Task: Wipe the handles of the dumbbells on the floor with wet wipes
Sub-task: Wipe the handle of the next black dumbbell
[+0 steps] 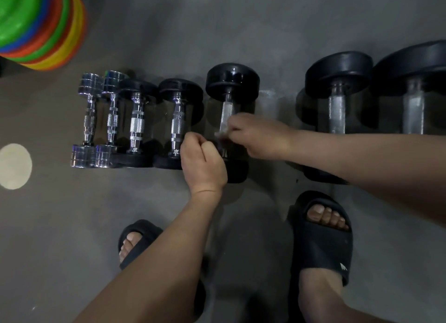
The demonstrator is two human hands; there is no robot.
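The person stands over a row of dumbbells that lie side by side on the grey floor [241, 20], across the middle of the frame. The right hand [258, 134] comes in from the right edge. Its fingers are closed around a pale, crumpled wet wipe [222, 132] and press it on the steel handle of the black round-headed dumbbell [233, 80], at about the middle of the handle. The left hand [204, 160] is just beside it, at the lower end of the same handle, over the near black head. Its fingers are curled like a fist, and I cannot tell if it holds something inside.

To the left of this dumbbell lie two smaller dumbbells with black heads and ribbed chrome handles [177, 122], and then two little all-chrome dumbbells [88, 119], close together. To the right, a little apart, lie two bigger black dumbbells with thick grey handles [336, 115], partly under the right forearm.

In the upper left corner is a stack of flat plastic discs in green, blue, orange and yellow [36, 25]. A pale round spot [15, 166] is on the floor at the left edge. At the bottom are the person's feet in black rubber slippers [321, 245].
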